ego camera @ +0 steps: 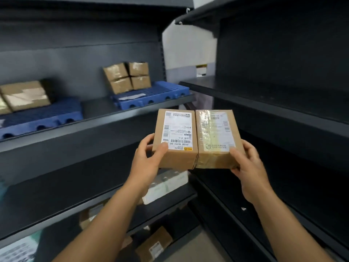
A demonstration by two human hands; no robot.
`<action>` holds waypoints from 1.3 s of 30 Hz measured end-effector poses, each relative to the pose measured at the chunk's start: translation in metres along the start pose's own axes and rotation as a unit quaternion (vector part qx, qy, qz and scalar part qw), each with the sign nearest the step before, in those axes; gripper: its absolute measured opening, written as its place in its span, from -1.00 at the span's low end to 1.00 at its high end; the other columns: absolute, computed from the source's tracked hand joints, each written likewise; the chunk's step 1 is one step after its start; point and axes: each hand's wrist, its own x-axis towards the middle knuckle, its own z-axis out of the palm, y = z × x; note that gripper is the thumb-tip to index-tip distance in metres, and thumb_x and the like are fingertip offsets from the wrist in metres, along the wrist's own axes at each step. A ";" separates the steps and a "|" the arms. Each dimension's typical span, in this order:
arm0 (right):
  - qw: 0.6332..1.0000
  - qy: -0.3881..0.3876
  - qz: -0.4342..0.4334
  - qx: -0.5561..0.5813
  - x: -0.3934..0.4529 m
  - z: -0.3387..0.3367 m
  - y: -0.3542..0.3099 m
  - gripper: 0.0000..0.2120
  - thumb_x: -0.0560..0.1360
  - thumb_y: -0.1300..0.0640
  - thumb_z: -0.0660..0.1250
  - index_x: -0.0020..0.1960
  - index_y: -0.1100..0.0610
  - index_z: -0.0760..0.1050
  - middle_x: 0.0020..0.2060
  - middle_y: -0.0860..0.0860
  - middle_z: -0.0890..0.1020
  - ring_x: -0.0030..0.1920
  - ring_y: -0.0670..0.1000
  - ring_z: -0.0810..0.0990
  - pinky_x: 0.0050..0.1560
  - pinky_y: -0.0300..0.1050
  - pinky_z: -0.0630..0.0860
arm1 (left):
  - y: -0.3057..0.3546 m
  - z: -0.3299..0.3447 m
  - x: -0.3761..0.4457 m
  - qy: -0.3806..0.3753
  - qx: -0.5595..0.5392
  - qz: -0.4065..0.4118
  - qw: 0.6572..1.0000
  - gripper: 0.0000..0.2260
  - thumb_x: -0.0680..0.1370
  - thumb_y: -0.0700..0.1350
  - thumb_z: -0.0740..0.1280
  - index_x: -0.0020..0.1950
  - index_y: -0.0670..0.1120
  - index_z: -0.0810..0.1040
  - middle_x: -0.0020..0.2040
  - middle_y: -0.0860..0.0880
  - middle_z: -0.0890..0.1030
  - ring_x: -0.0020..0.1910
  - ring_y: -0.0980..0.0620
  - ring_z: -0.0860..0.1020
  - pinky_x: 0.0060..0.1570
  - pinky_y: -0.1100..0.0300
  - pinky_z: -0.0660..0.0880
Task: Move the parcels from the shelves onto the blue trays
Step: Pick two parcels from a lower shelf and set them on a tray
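Head view, and both hands are up in front of the shelving with two cardboard parcels pressed side by side between them. Left hand [149, 157] grips the outer edge of the left parcel [175, 137], thumb lying on its white shipping label, fingers curled underneath. Right hand [247, 163] clamps the outer edge of the right parcel [217, 137], thumb on top near the corner; this one is glossy with clear tape over its label. The two boxes touch along their inner sides and hang in the air, clear of any shelf, in the gap where the two dark shelf units meet.

Up on the left unit's shelf [98, 118] sit two blue trays. The nearer blue tray [154, 89] carries four small taped parcels [127, 77], stacked two on two against the back panel, with a pale slip lying on its front part. The far-left blue tray [43, 116] holds larger taped parcels [24, 95] at its back. Lower shelves hold a whitish pack [166, 186] and more brown boxes [153, 244], blurred.
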 end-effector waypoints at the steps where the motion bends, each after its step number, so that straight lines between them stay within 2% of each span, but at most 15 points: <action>1: 1.000 -0.012 -0.008 0.001 -0.008 0.011 -0.006 -0.66 0.50 0.05 0.32 0.25 -0.13 0.40 0.11 -0.12 0.59 0.12 -0.05 0.56 0.09 -0.05 0.52 | 0.006 -0.014 -0.008 0.012 0.002 0.012 1.000 -0.69 0.52 0.08 0.30 0.23 0.30 0.33 0.17 0.14 0.48 0.10 0.11 0.51 -0.07 0.15 0.59; 3: 0.999 -0.035 -0.024 0.006 -0.023 0.032 -0.018 -0.70 0.51 0.04 0.31 0.22 -0.15 0.41 0.11 -0.12 0.58 0.14 -0.05 0.55 0.15 -0.01 0.49 | 0.018 -0.042 -0.024 0.036 0.005 0.032 0.999 -0.69 0.50 0.12 0.31 0.19 0.34 0.33 0.16 0.19 0.48 0.14 0.11 0.50 0.14 -0.02 0.53; 5: 0.997 -0.059 -0.040 0.016 -0.036 0.054 -0.031 -0.71 0.52 0.04 0.30 0.22 -0.15 0.41 0.11 -0.12 0.58 0.13 -0.06 0.55 0.14 -0.03 0.49 | 0.031 -0.068 -0.037 0.058 0.005 0.048 0.997 -0.68 0.49 0.13 0.32 0.20 0.35 0.33 0.18 0.18 0.47 0.18 0.08 0.49 0.19 -0.07 0.49; 8: 0.994 -0.089 -0.056 0.031 -0.052 0.087 -0.045 -0.68 0.53 0.05 0.29 0.26 -0.11 0.40 0.09 -0.13 0.59 0.10 -0.07 0.57 0.07 -0.09 0.52 | 0.049 -0.102 -0.053 0.091 0.013 0.066 0.994 -0.60 0.49 0.14 0.32 0.30 0.29 0.33 0.23 0.13 0.46 0.21 0.06 0.47 0.21 -0.10 0.48; 12: 0.989 -0.128 -0.064 0.032 -0.063 0.126 -0.055 -0.70 0.51 0.00 0.31 0.23 -0.17 0.42 0.12 -0.14 0.57 0.14 -0.06 0.54 0.14 0.00 0.51 | 0.067 -0.143 -0.070 0.124 0.015 0.080 0.989 -0.61 0.48 0.15 0.32 0.28 0.31 0.33 0.24 0.13 0.47 0.23 0.02 0.47 0.22 -0.13 0.46; 16: 0.982 -0.170 -0.070 0.053 -0.069 0.166 -0.063 -0.64 0.52 0.03 0.29 0.31 -0.11 0.38 0.10 -0.17 0.58 0.11 -0.14 0.54 -0.06 -0.21 0.48 | 0.080 -0.178 -0.079 0.157 0.028 0.093 0.983 -0.65 0.49 0.15 0.31 0.23 0.34 0.31 0.17 0.19 0.47 0.22 0.03 0.46 0.21 -0.15 0.46; 18: 0.977 -0.193 -0.073 0.057 -0.069 0.185 -0.065 -0.63 0.53 0.03 0.27 0.32 -0.13 0.36 0.09 -0.20 0.57 0.08 -0.17 0.54 -0.09 -0.26 0.46 | 0.085 -0.194 -0.081 0.173 0.035 0.102 0.979 -0.57 0.46 0.15 0.33 0.29 0.30 0.30 0.15 0.20 0.46 0.21 0.05 0.45 0.21 -0.14 0.47; 20: 0.971 -0.220 -0.077 0.057 -0.063 0.205 -0.066 -0.61 0.53 0.02 0.27 0.34 -0.17 0.34 0.12 -0.21 0.55 0.11 -0.17 0.52 -0.03 -0.22 0.46 | 0.090 -0.211 -0.080 0.187 0.052 0.108 0.975 -0.41 0.39 0.15 0.38 0.38 0.24 0.27 0.22 0.17 0.46 0.23 0.07 0.45 0.23 -0.12 0.46; 23: 0.962 -0.255 -0.086 0.050 -0.048 0.238 -0.067 -0.64 0.51 -0.01 0.27 0.28 -0.25 0.36 0.12 -0.23 0.55 0.12 -0.15 0.50 0.08 -0.10 0.47 | 0.095 -0.239 -0.069 0.214 0.094 0.118 0.965 -0.36 0.42 0.01 0.45 0.43 0.22 0.25 0.30 0.13 0.45 0.24 0.05 0.44 0.22 -0.06 0.48; 26: 0.951 -0.292 -0.093 0.045 -0.028 0.276 -0.066 -0.61 0.50 -0.01 0.29 0.30 -0.25 0.36 0.10 -0.25 0.56 0.11 -0.16 0.52 0.04 -0.12 0.47 | 0.098 -0.267 -0.048 0.252 0.110 0.128 0.953 -0.37 0.44 -0.12 0.46 0.42 0.21 0.27 0.24 0.12 0.48 0.19 0.08 0.47 0.18 -0.02 0.51; 29: 0.940 -0.322 -0.106 0.033 -0.002 0.319 -0.067 -0.56 0.52 0.08 0.31 0.32 -0.24 0.32 0.09 -0.26 0.56 0.09 -0.17 0.53 -0.02 -0.18 0.50 | 0.103 -0.296 -0.022 0.287 0.127 0.135 0.940 -0.39 0.43 -0.13 0.46 0.39 0.19 0.32 0.21 0.09 0.52 0.14 0.10 0.51 0.16 -0.06 0.53; 33: 0.928 -0.351 -0.122 0.003 0.037 0.379 -0.067 -0.49 0.53 0.19 0.31 0.38 -0.21 0.29 0.09 -0.26 0.54 0.08 -0.18 0.51 -0.02 -0.23 0.48 | 0.115 -0.335 0.018 0.331 0.154 0.137 0.921 -0.45 0.44 -0.13 0.45 0.37 0.10 0.36 0.19 0.05 0.51 0.17 0.00 0.50 0.15 -0.10 0.53; 36: 0.921 -0.367 -0.131 -0.018 0.063 0.423 -0.069 -0.48 0.53 0.20 0.30 0.39 -0.18 0.29 0.11 -0.19 0.54 0.07 -0.17 0.51 -0.03 -0.24 0.48 | 0.120 -0.362 0.043 0.362 0.165 0.129 0.908 -0.47 0.45 -0.15 0.45 0.37 0.03 0.37 0.21 0.04 0.49 0.15 0.01 0.49 0.13 -0.01 0.52; 38: 0.917 -0.379 -0.127 -0.018 0.076 0.451 -0.069 -0.48 0.53 0.20 0.31 0.40 -0.17 0.29 0.13 -0.15 0.55 0.08 -0.13 0.53 0.03 -0.20 0.49 | 0.121 -0.381 0.059 0.375 0.170 0.122 0.903 -0.48 0.44 -0.17 0.45 0.36 -0.04 0.38 0.21 0.03 0.50 0.14 0.03 0.49 0.15 0.04 0.50; 39: 0.915 -0.382 -0.128 -0.022 0.083 0.464 -0.069 -0.48 0.53 0.19 0.32 0.40 -0.17 0.30 0.14 -0.14 0.55 0.09 -0.10 0.53 0.08 -0.16 0.49 | 0.121 -0.391 0.067 0.382 0.173 0.115 0.901 -0.48 0.43 -0.16 0.46 0.36 -0.06 0.40 0.23 0.02 0.51 0.17 0.01 0.49 0.19 0.00 0.49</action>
